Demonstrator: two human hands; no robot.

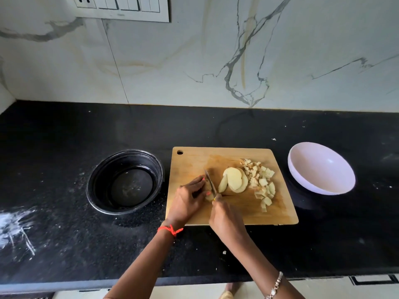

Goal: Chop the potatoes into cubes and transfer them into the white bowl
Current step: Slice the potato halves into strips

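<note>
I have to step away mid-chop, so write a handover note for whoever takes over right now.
Left hand: fingers hold a potato piece on the cutting board.
Right hand: grips the knife, blade at that piece.
Slices lie mid-board, cubes piled right of them; white bowl empty.
Done: part cubed. Left: cube the rest, move everything into the bowl.

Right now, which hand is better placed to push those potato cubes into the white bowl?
Probably the right hand: the potato cubes and white bowl lie on its side, though it grips the knife. The left hand holds a potato piece farther away.
</note>
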